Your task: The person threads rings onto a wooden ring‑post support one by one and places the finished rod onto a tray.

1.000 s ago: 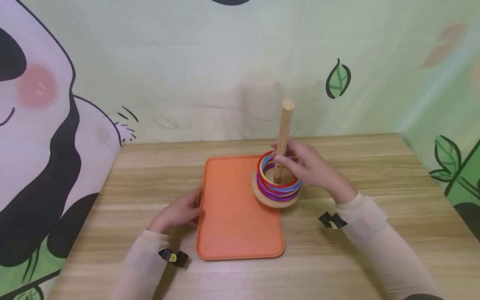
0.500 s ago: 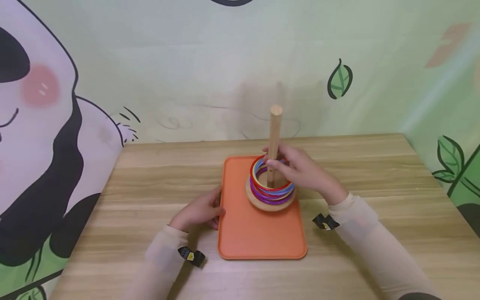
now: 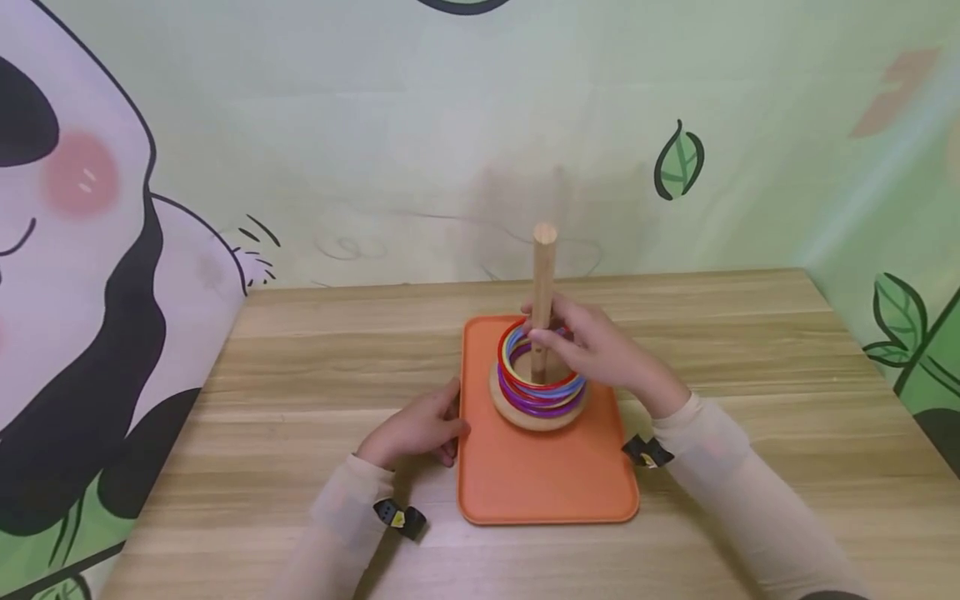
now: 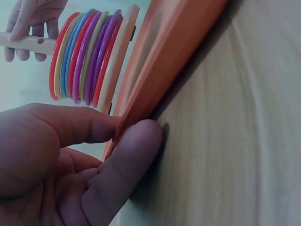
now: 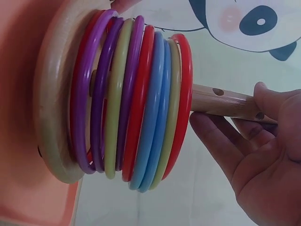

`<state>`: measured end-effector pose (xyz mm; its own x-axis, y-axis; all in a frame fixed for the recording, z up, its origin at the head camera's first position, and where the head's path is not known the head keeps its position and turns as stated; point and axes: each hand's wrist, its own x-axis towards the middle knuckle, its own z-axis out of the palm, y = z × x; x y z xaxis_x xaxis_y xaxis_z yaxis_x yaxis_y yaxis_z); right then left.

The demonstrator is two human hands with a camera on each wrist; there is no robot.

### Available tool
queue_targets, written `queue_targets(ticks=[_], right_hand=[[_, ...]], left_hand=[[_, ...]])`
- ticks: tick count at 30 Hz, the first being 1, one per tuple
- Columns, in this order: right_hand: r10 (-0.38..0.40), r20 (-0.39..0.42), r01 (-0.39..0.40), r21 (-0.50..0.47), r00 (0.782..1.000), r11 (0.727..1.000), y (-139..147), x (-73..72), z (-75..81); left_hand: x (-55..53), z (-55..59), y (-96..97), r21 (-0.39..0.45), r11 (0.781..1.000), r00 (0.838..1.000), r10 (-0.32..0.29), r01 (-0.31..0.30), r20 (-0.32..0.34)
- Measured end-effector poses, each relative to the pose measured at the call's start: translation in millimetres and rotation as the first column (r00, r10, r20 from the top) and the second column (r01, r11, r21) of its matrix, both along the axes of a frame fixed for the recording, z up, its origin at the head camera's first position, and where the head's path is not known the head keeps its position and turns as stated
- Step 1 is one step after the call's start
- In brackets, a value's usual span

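An orange tray (image 3: 551,483) lies on the wooden table. My left hand (image 3: 416,427) holds its left edge; in the left wrist view thumb and finger pinch the rim (image 4: 129,117). Over the tray's upper half is a wooden ring stand, its post (image 3: 544,267) upright. My right hand (image 3: 600,342) grips that post above the rings, with fingers and thumb around it. Several red, yellow, blue and purple rings (image 5: 155,108) are stacked around the post, above the round base (image 5: 54,94). Whether the base's small black feet touch the tray, I cannot tell.
The pale wood tabletop (image 3: 315,350) extends on both sides of the tray. A wall (image 3: 420,167) printed with a panda (image 3: 75,250) and leaves stands directly behind the table, close to the stand. Black wrist devices (image 3: 401,518) are on both sleeves.
My left hand has moved the tray to the right, so that it lies under the stand. My right hand has brought the stand slightly left and lower in view, still gripping the post.
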<state>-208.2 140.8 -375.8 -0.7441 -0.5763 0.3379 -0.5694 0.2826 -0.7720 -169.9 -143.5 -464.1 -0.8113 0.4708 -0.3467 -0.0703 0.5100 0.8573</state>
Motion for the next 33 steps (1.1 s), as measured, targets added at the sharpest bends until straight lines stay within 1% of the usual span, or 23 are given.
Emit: queue_targets(ticks=[6,9,12,15,17,20,23,26,28,30,32,33], right_hand=[[0.006,0.007,-0.007,0.037,1.0,0.999,0,4.6,-6.0],[0.003,0.01,-0.003,0.035,1.0,0.999,1,6.5,-9.1],[-0.009,0.006,0.009,0.015,1.0,1.0,1,7.5,-12.7],[-0.012,0.0,0.012,-0.007,1.0,1.0,0,8.1,-17.4],[-0.009,0.0,0.009,-0.011,1.0,1.0,-2,9.1,-20.1],[0.006,0.002,-0.006,-0.011,1.0,1.0,-5,11.1,-22.8],[0.016,-0.009,-0.016,-0.005,1.0,1.0,-6,10.9,-22.9],[0.018,-0.013,-0.018,0.002,1.0,1.0,-5,9.4,-21.1],[0.018,-0.013,-0.018,0.006,1.0,1.0,-4,8.6,-20.1],[0.018,-0.001,-0.018,0.015,1.0,1.0,-3,9.3,-19.8],[0.021,0.004,-0.021,0.032,1.0,0.999,-3,10.7,-19.9],[0.013,0.01,-0.013,0.045,1.0,0.999,-2,11.7,-20.0]], left_hand=[[2.1,1.5,1.6,0.0,1.0,1.0,0.011,-0.011,0.028],[2.0,3.1,2.6,-0.002,1.0,1.0,0.008,-0.008,0.03],[1.5,4.9,3.4,-0.004,1.0,1.0,-0.002,0.002,0.009],[3.3,5.3,2.1,-0.018,1.0,1.0,-0.014,0.014,-0.022],[6.2,4.7,0.3,-0.025,1.0,0.999,-0.013,0.012,-0.042],[13.2,2.0,-2.7,-0.024,1.0,0.998,0.0,-0.002,-0.063],[17.3,-0.9,-4.3,-0.018,1.0,0.995,0.014,-0.016,-0.095],[16.0,-2.3,-3.9,-0.029,0.999,0.99,0.015,-0.019,-0.14],[14.7,-1.9,-4.0,-0.041,0.999,0.985,0.005,-0.013,-0.175],[15.8,-2.0,-4.3,-0.071,0.997,0.973,-0.012,-0.005,-0.229],[19.4,0.0,-7.4,-0.1,0.995,0.96,-0.036,0.008,-0.276],[21.8,1.8,-10.1,-0.122,0.992,0.951,-0.054,0.017,-0.305]])
